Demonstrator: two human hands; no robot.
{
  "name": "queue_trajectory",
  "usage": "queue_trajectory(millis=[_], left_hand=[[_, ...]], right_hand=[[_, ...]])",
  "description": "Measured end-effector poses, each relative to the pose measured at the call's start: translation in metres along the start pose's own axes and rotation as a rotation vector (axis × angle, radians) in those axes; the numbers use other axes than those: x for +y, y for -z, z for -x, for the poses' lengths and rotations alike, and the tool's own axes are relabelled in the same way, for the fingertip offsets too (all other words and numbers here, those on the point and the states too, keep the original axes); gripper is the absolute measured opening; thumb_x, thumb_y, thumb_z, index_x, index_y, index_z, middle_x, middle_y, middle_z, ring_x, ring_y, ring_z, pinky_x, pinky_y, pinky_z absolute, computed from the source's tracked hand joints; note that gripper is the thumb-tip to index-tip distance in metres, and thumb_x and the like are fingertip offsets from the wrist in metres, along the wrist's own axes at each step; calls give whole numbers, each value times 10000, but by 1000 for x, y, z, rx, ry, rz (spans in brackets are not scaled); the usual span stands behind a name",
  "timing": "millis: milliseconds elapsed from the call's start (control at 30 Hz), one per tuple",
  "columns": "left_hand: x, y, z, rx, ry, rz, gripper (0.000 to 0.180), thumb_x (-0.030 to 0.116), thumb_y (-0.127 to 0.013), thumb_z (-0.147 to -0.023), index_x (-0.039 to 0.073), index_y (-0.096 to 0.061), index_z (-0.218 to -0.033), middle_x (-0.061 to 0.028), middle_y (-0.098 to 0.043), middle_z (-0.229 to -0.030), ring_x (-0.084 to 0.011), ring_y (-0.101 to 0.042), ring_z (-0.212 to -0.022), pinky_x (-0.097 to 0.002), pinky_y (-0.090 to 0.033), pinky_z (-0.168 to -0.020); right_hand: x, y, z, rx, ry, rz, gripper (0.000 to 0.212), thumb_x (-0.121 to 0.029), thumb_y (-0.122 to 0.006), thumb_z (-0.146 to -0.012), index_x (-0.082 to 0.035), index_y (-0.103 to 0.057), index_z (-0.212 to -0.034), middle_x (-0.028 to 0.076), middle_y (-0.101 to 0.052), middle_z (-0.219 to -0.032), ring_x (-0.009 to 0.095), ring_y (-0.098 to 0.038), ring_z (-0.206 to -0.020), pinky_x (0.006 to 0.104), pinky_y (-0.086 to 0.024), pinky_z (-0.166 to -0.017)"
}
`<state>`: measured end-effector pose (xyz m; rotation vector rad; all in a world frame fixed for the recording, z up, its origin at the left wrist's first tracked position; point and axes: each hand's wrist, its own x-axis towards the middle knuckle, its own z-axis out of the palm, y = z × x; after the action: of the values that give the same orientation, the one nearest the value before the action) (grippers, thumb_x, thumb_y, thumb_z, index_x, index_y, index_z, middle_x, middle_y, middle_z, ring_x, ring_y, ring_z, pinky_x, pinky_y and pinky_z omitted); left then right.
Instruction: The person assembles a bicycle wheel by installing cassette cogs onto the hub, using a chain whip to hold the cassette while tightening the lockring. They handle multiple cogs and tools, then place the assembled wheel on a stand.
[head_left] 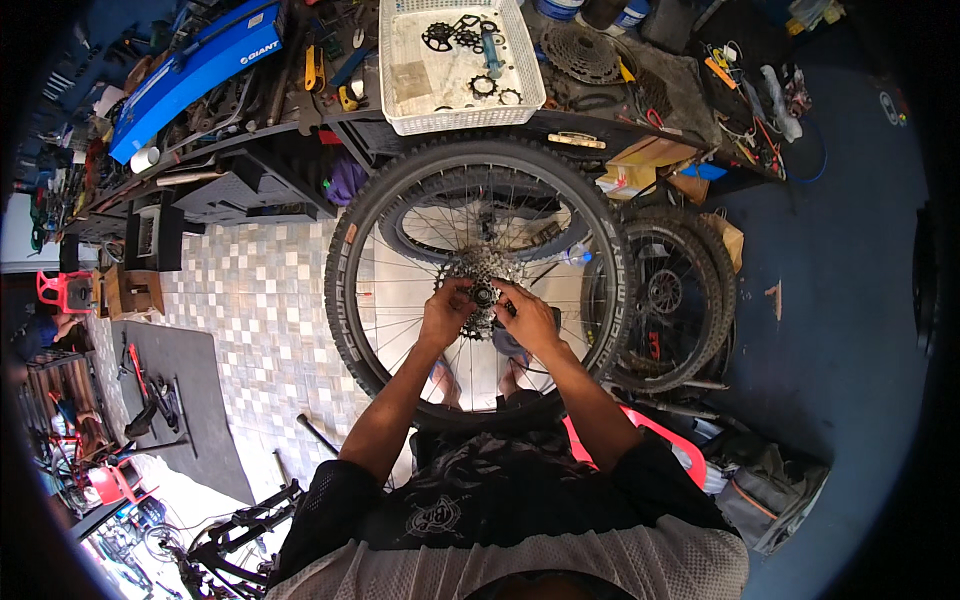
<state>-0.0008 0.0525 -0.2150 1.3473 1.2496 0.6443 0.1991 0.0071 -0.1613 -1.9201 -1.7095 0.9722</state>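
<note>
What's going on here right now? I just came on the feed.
A person has both bare hands at the middle of a bicycle wheel. The left hand and right hand are on either side of the hub, fingers at the sprocket cluster, which is on the wheel. Whether they grip anything small can't be made out. Beyond, a white tray with loose toothed parts sits on the bench. More wheels stand to the right.
</note>
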Motion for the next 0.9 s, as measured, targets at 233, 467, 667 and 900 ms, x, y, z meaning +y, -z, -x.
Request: queue_trajectory(millis=[233, 467, 667, 900], left_hand=[[12, -2, 3, -20, -75, -134, 555, 4, -804, -807, 87, -575, -1305, -99, -663, -933, -234, -688, -805, -364, -577, -729], [19, 3, 7, -35, -121, -290, 581, 38, -815, -793, 80, -560, -1314, -146, -605, -1062, -305, -670, -896, -423, -580, -773], [18, 2, 11, 7, -172, -338, 583, 51, -828, -797, 67, -571, -1321, -155, -596, -1079, -286, -670, -817, -401, -583, -742], [19, 2, 11, 21, -185, -411, 546, 95, -808, -832, 89, -589, -1332, -158, -593, -1136, -298, -688, -833, -418, -586, -757]], right_hand=[[3, 6, -7, -27, 23, 129, 495, -244, -684, -951, -275, -595, -1437, 104, -650, -1082, 368, -695, -930, 495, -558, -809], [0, 12, -10, -84, 24, 150, 494, -242, -676, -960, -278, -591, -1445, 99, -630, -1060, 358, -693, -910, 487, -562, -804], [1, 12, -12, -116, 28, 202, 495, -233, -665, -965, -276, -589, -1451, 101, -616, -1078, 356, -695, -929, 489, -569, -824], [-1, 15, -13, -132, 16, 206, 509, -256, -676, -958, -275, -582, -1457, 105, -615, -1101, 363, -695, -944, 501, -567, -832]])
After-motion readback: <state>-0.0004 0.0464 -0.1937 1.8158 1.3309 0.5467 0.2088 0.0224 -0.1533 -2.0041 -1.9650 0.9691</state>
